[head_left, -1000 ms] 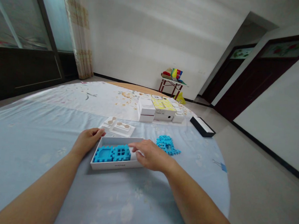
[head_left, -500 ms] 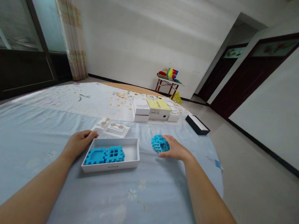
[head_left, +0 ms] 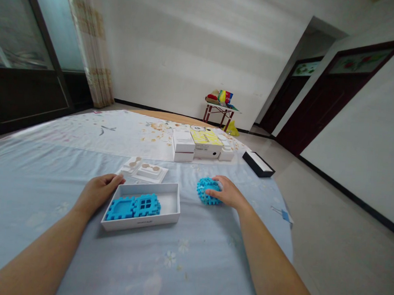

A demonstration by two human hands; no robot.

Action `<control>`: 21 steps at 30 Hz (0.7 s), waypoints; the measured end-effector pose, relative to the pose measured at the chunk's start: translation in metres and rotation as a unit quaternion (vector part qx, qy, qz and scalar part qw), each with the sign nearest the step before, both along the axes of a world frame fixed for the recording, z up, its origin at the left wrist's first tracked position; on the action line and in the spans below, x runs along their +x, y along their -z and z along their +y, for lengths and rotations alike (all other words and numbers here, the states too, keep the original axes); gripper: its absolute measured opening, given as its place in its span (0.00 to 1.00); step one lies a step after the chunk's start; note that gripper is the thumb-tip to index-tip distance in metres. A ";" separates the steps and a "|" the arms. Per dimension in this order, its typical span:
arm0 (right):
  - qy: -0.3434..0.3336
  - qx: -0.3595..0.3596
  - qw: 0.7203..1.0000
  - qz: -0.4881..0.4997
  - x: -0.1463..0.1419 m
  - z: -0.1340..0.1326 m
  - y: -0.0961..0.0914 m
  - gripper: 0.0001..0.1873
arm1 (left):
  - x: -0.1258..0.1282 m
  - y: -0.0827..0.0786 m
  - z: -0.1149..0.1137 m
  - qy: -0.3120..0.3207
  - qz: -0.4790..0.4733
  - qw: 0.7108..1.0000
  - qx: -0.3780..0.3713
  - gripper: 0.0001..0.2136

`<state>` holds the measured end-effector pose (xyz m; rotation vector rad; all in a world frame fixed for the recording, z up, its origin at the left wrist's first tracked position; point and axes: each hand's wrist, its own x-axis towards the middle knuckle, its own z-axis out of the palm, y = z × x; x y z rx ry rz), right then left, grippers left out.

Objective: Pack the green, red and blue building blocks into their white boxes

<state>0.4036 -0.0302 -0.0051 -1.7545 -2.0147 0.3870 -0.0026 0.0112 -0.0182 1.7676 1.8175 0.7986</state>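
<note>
On the right, my right hand point(head_left: 229, 193) has its fingers and thumb around a cluster of blue toothed interlocking blocks point(head_left: 204, 195) on the cloth. The palm side of that grip is hidden. A shallow white box point(head_left: 168, 201) stands in front of me, with blue interlocking panels point(head_left: 131, 206) in its left part, one of them with a window grid. My left hand point(head_left: 101, 190) is closed at the box's far left corner, its fingertips at the rim. Just behind the box lies a white moulded tray point(head_left: 158, 174) with brown, rounded recesses.
White boxes point(head_left: 183, 142) and a yellow-and-white box point(head_left: 206, 139) stand farther back on the table. At the right edge are a black open box point(head_left: 258, 163) and a blue clip point(head_left: 285, 215) on the tablecloth point(head_left: 136, 264). A small table point(head_left: 222, 108) holds colourful items by the wall.
My right thumb has come round onto the front of the blue blocks, and the cluster appears turned. My left hand stays by the box corner. The view has shifted slightly.
</note>
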 end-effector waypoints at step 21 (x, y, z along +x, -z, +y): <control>0.022 -0.027 0.998 0.051 0.010 0.012 -0.027 0.28 | 0.001 -0.002 0.000 -0.004 0.000 1.000 -0.008 0.21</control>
